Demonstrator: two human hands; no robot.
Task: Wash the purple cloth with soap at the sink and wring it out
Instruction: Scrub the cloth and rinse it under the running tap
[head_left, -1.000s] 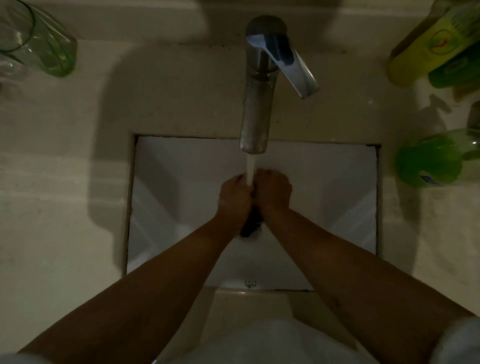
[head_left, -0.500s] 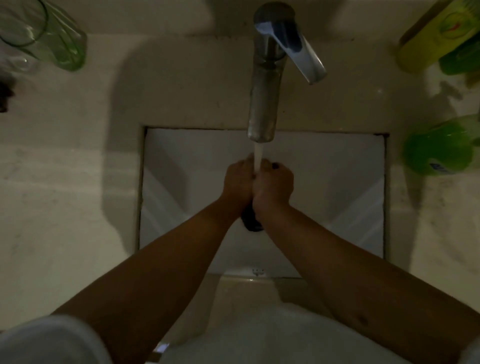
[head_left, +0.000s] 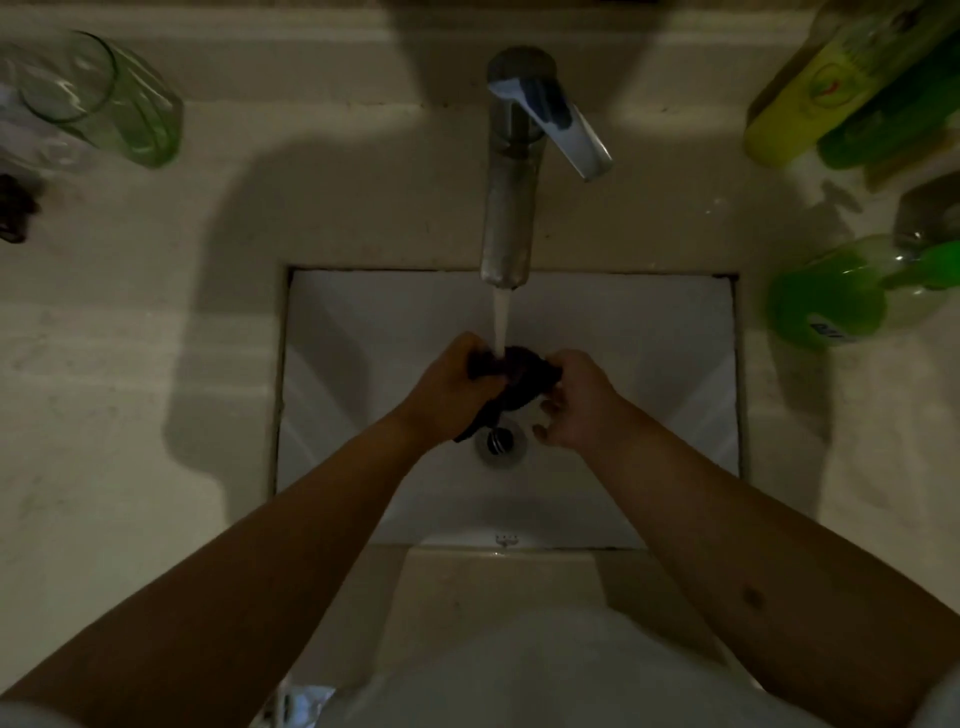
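The purple cloth (head_left: 522, 382) is a dark, wet bunch held over the white sink (head_left: 649, 364), right under the running water (head_left: 500, 322) from the metal tap (head_left: 511, 208). My left hand (head_left: 447, 387) grips its left end, and a tail of cloth hangs down toward the drain (head_left: 501, 441). My right hand (head_left: 574, 402) holds the right end with the fingertips, its lower fingers loosely spread. The two hands are a little apart, with the cloth stretched between them.
A green glass (head_left: 111, 96) stands at the back left of the beige counter (head_left: 130, 364). On the right stand a green soap bottle (head_left: 841, 291) and yellow and green bottles (head_left: 831, 88). The tap lever (head_left: 569, 132) points right.
My hands were pressed together around the cloth. Now they have moved apart, and the cloth is spread between them under the stream.
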